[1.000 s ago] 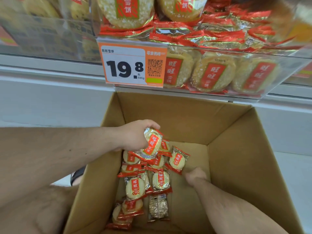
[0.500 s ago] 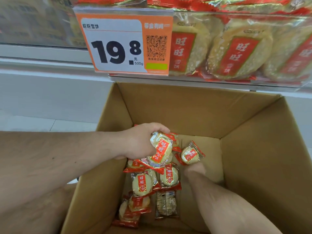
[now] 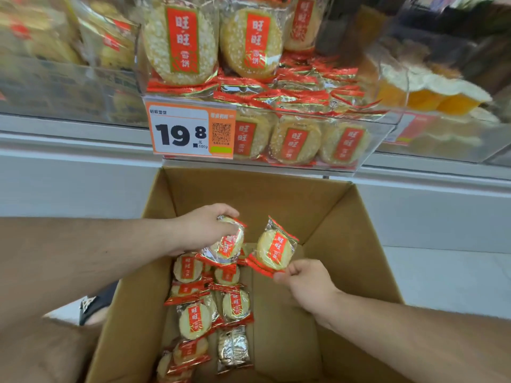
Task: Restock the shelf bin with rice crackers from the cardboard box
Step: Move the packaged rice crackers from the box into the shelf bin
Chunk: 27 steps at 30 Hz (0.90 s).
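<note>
Head view, cracker packet (image 3: 274, 249) pinched in right fingers (image 3: 287, 272)

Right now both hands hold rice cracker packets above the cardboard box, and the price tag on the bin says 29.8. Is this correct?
Not quite. In the head view the price tag reads 19.8. The left hand and right hand do hold packets above the cardboard box.

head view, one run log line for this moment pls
left hand: gripping crackers | right hand: pinching cracker packet | cardboard box: packets remain | shelf bin: stocked
</note>
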Motion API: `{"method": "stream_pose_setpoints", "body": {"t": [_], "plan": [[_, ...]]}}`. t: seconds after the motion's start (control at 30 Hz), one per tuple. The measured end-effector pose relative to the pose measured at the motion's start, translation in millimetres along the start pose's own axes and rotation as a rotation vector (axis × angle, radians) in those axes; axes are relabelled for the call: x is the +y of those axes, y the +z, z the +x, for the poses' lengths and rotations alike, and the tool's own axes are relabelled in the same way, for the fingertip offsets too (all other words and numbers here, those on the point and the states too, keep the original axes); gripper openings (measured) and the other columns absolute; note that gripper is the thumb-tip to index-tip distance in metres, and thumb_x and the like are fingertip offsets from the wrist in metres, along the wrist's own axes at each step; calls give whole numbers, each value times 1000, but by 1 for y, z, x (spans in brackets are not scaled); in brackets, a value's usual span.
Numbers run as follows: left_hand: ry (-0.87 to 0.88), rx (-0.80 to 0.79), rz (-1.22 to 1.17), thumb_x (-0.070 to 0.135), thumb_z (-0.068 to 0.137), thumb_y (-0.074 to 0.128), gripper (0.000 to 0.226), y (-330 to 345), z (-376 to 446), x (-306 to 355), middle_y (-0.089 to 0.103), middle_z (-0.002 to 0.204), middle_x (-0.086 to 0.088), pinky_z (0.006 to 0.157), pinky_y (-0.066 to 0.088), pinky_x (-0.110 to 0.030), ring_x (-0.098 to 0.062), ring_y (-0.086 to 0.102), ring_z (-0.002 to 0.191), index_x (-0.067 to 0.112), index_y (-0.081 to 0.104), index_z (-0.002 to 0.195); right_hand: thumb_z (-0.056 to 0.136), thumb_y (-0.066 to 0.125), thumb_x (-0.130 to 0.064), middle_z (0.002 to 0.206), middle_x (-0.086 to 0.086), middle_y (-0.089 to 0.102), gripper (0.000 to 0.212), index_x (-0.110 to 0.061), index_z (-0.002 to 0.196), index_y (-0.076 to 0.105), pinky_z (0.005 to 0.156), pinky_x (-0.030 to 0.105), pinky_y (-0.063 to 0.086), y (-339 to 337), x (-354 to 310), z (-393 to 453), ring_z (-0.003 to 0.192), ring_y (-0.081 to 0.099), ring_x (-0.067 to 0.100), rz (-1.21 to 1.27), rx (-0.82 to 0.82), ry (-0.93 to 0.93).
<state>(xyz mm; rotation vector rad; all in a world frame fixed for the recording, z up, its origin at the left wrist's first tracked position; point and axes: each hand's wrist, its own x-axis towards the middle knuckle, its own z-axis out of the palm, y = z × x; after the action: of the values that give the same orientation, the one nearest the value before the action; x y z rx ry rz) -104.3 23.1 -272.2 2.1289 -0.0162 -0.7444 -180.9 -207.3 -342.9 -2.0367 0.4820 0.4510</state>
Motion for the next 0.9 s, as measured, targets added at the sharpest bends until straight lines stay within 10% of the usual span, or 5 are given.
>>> {"method": "stream_pose_setpoints", "body": {"t": [0.1, 0.4, 0.57, 0.7, 0.9], "plan": [[60, -22, -133, 48, 97, 51, 36, 2, -10, 20, 58, 126, 11, 93, 40, -27, -9, 54, 114, 32, 56, 128, 79, 79, -18, 53, -1, 45, 39, -18, 52, 50, 58, 30, 39, -14, -30, -27, 54, 43, 15, 52, -35, -123], [324, 1, -184, 27, 70, 86, 67, -2, -41, 55, 70, 112, 7, 91, 56, -43, -13, 69, 100, 29, 53, 129, 74, 81, -26, 57, -12, 51, 27, -19, 69, 56, 59, 24, 40, -40, -96, -74, 55, 46, 5, -99, 11, -295], [537, 6, -223, 19, 75, 84, 94, -22, -62, 78, 34, 151, 18, 106, 45, -33, -4, 36, 138, 61, 30, 138, 76, 80, -39, 95, -1, 66, 44, -19, 108, 57, 64, 20, 41, -61, -133, -87, 76, 57, 6, 185, 12, -298], [616, 48, -266, 15, 79, 80, 106, -32, -74, 96, 15, 148, 27, 93, 46, -24, -5, 22, 143, 64, 11, 142, 89, 69, -10, 59, -14, 66, 11, -17, 89, 60, 46, 8, 39, -72, -165, -96, 48, 56, -6, 278, -79, -438], [774, 598, -35, 32, 87, 66, 72, -48, -78, 108, 47, 131, 18, 93, 41, -22, 0, 49, 113, 37, 26, 147, 91, 63, 1, 77, 1, 66, 20, -8, 108, 59, 42, 9, 40, -116, -217, -96, 44, 56, -4, 463, 127, -574]]}}
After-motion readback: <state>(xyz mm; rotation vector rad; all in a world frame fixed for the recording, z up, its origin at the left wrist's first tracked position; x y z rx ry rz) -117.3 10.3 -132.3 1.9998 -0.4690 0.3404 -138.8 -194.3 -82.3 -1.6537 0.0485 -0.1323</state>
